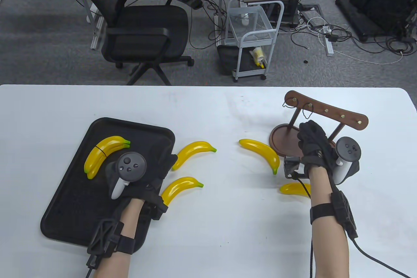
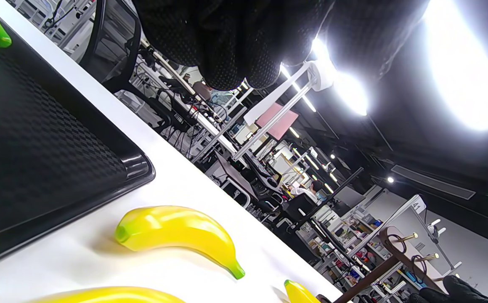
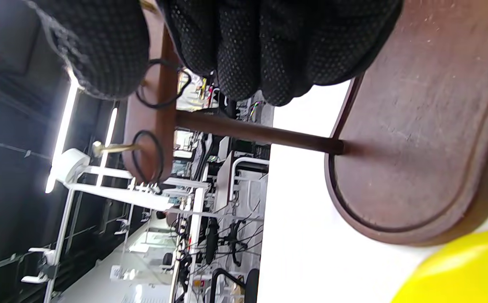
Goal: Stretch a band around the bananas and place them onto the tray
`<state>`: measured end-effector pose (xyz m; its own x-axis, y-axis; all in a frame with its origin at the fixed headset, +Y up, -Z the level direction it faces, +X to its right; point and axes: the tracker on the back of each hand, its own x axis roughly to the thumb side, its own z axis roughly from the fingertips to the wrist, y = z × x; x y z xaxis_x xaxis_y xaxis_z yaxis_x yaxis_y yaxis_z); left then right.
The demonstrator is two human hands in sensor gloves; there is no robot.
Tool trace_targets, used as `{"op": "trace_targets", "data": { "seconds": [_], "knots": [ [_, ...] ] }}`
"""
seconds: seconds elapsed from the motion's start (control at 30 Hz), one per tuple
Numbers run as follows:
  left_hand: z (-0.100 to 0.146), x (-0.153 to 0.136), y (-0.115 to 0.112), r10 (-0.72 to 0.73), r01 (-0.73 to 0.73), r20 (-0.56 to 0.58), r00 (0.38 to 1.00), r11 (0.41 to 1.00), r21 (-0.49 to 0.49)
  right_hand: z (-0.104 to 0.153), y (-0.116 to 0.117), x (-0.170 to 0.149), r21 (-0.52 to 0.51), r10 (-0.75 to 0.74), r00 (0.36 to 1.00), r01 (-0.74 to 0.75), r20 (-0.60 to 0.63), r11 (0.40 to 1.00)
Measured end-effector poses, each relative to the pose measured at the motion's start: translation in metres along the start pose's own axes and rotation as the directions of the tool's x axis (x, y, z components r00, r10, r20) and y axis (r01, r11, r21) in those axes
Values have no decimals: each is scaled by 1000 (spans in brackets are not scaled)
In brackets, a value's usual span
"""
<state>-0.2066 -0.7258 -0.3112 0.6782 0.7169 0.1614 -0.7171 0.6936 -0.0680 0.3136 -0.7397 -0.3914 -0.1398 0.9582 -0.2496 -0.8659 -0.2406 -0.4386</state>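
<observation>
I see the white table point(image 1: 208, 242) carrying all items. A black tray point(image 1: 78, 206) lies at its left, and on it sits a pair of bananas point(image 1: 104, 154) bound by a thin dark band point(image 1: 100, 150). A wooden stand point(image 1: 286, 141) with brass pegs occupies the right; a black band point(image 3: 147, 155) hangs on its end peg and another point(image 3: 160, 84) on the next peg. Four loose bananas lie on the table between tray and stand: one point(image 1: 194, 152) just beside the tray's right edge, one point(image 1: 179, 188) nearer me, one point(image 1: 262, 152) touching the stand's base, one point(image 1: 294, 189) partly hidden under my right wrist. My left hand point(image 1: 143, 173) rests over the tray's right edge, its grip slack and holding nothing. My right hand point(image 1: 314, 142) reaches up at the stand's crossbar; whether its grip pinches a band I cannot tell.
</observation>
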Motion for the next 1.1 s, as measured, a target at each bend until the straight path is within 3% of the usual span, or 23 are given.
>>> {"op": "trace_targets", "data": {
  "seconds": [0.4, 0.53, 1.1],
  "knots": [
    [-1, -1, -3, -6, 6, -7, 1000, 1000, -18, -21, 7, -1, -32, -153, 986, 151, -72, 988],
    [-1, -1, -4, -11, 11, -11, 1000, 1000, -23, -24, 8, 1, -46, -140, 987, 136, -76, 990],
    [-1, -2, -6, -18, 17, -20, 1000, 999, -28, -19, 7, 8, -73, -192, 978, 187, -74, 980]
  ]
}}
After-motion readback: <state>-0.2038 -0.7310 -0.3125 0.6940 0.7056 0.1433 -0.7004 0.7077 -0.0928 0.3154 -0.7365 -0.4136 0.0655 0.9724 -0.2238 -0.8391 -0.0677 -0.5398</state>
